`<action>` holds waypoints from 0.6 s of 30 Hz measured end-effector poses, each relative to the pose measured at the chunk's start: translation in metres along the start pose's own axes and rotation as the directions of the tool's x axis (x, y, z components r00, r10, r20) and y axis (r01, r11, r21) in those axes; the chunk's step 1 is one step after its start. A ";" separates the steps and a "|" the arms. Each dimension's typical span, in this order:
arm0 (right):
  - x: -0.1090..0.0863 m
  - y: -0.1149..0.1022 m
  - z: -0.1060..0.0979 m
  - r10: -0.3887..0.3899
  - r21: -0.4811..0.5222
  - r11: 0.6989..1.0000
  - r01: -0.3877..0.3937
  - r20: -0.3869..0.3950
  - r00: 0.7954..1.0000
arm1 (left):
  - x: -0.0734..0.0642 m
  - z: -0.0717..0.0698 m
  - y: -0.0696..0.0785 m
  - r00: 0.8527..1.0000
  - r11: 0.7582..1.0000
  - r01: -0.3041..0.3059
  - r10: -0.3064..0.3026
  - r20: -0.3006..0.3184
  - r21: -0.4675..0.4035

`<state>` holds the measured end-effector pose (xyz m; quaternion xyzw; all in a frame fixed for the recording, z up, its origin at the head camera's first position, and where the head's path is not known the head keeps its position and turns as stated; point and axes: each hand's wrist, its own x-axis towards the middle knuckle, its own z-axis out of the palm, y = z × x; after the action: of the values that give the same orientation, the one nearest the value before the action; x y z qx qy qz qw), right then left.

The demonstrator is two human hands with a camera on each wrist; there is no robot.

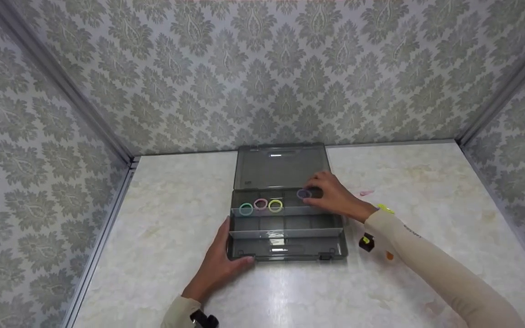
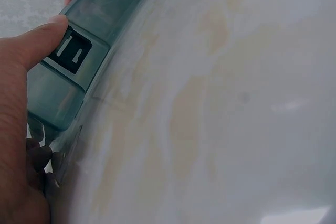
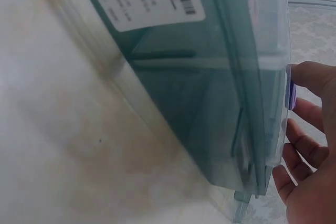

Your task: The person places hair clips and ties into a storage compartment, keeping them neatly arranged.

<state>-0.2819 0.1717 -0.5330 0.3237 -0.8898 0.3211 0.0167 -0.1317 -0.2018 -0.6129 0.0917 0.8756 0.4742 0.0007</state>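
Note:
A grey see-through divided box [image 1: 285, 248] lies with its lid [image 1: 283, 168] folded back. My left hand [image 1: 219, 262] grips its front left corner, thumb on the front wall by a latch [image 2: 73, 51] and fingers along the side. Over the back compartment my right hand [image 1: 335, 196] pinches a thin purple ring [image 1: 303, 194] between thumb and forefinger; in the right wrist view only an edge of the purple ring [image 3: 292, 95] shows. Left of it, a green ring [image 1: 246, 209], a pink ring [image 1: 260, 204] and a yellow ring [image 1: 275, 206] stand in a row in the back compartment.
Right of the box lie a small pink piece [image 1: 366, 193], a yellow piece [image 1: 385, 209] partly behind the right sleeve, and an orange piece [image 1: 389, 256]. Two clear dividers [image 1: 285, 232] cross the box. Patterned walls [image 1: 262, 91] enclose the marbled table [image 1: 162, 218].

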 end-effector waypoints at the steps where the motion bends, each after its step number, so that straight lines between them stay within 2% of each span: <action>1: 0.001 -0.001 0.001 -0.002 0.003 1.000 0.002 0.006 1.000 | 0.000 0.000 0.000 1.000 1.000 -0.001 0.001 -0.001 -0.004; 11: 0.014 0.000 0.010 -0.061 -0.002 0.998 0.061 0.059 0.996 | 0.000 0.001 -0.001 1.000 1.000 0.011 -0.011 -0.009 -0.007; 18: 0.022 -0.002 0.014 -0.068 0.012 0.998 0.067 0.093 0.993 | 0.001 0.001 -0.001 1.000 1.000 0.002 -0.002 -0.005 0.019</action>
<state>-0.2957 0.1502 -0.5380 0.3685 -0.8767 0.3089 -0.0155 -0.1324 -0.2009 -0.6141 0.0895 0.8802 0.4661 -0.0016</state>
